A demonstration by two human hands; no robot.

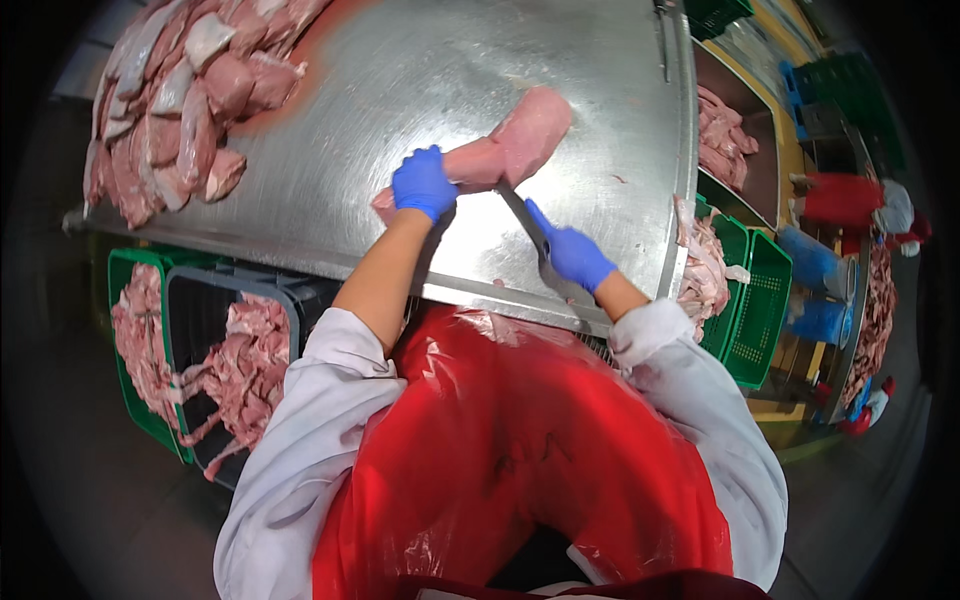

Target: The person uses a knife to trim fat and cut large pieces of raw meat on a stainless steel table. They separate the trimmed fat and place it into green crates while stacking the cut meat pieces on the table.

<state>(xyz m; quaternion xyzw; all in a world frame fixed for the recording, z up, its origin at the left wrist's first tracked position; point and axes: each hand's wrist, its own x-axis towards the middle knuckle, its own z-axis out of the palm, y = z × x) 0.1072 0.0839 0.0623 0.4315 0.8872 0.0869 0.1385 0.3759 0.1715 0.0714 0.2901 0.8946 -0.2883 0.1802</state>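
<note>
On the steel table (pixel 330 130) lies a long pink piece of meat (pixel 530 130), broader at its right end. My left hand (pixel 424 183), in a blue glove, is closed on the left part of this meat. My right hand (pixel 570 255), also gloved blue, grips a knife (pixel 520 215) with the index finger stretched along it; the blade's tip touches the underside of the meat near its middle. A large pile of cut meat pieces (pixel 180 120) sits on the table at the upper left.
Green crates (pixel 755 310) with trimmings stand right of the table; a green crate (pixel 125 380) and grey bin (pixel 255 285) with meat scraps stand below left. A steel tub (pixel 755 110) holds more meat. Co-workers in red aprons (pixel 840 200) are at the far right.
</note>
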